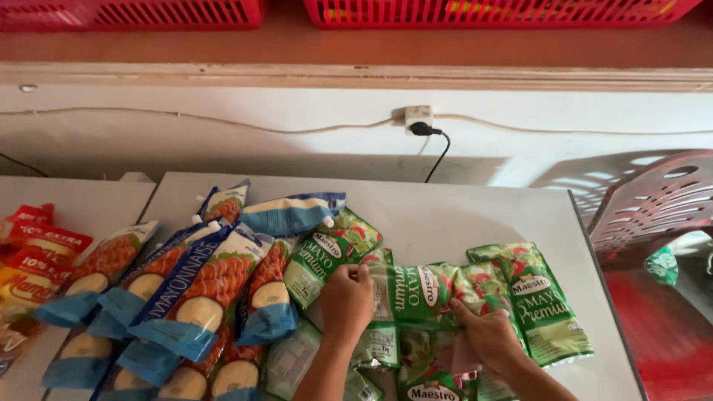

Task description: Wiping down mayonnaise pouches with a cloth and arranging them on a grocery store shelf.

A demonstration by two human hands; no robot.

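Green sauce pouch (416, 293) pinched at its left edge by left hand (346, 301), at its right by right hand (486, 338); blue pouches (200, 289) lie left of both, on grey table (460, 212).

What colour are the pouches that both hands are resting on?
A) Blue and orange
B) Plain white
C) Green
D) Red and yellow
C: the left hand and the right hand both lie on the green sauce pouches in the middle of the table, while the blue and orange pouches sit apart to the left, untouched.
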